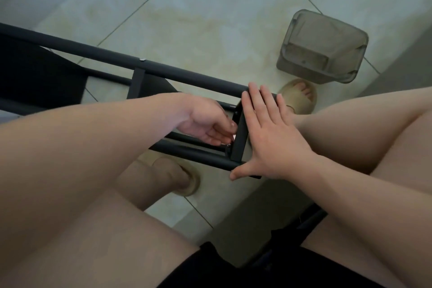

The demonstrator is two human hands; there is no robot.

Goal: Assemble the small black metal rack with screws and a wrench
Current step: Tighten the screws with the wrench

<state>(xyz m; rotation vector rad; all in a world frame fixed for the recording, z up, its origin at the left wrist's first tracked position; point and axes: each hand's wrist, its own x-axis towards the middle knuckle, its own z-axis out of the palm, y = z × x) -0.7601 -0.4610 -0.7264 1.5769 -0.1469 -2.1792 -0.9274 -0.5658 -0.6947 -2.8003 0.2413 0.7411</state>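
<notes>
Head view: a small shiny piece (230,141) is pinched between the curled fingertips of the left hand (205,124) and held close against the inner face of the short end bar (240,133). Whether it is a screw or the tip of a wrench cannot be told. The outer face of that bar is braced by the right hand (268,133), which is laid flat with straight fingers and grips nothing. The black rack (187,75) is held above the floor between the knees, with its long tubes running off to the upper left, where one screw head (142,59) is already seated. Below it, a tiled floor (210,18), slippers (299,96) and a grey plastic tub (322,47) are seen.

Several slips can be foreseen. The piece is small and half hidden by the fingers, so it could be dropped onto the tiles if the pinch is eased. The thread could be crossed if the bar is allowed to tilt, since it is only steadied by a flat palm. The rack itself is not clamped, so it could be pushed sideways by too hard a press.
</notes>
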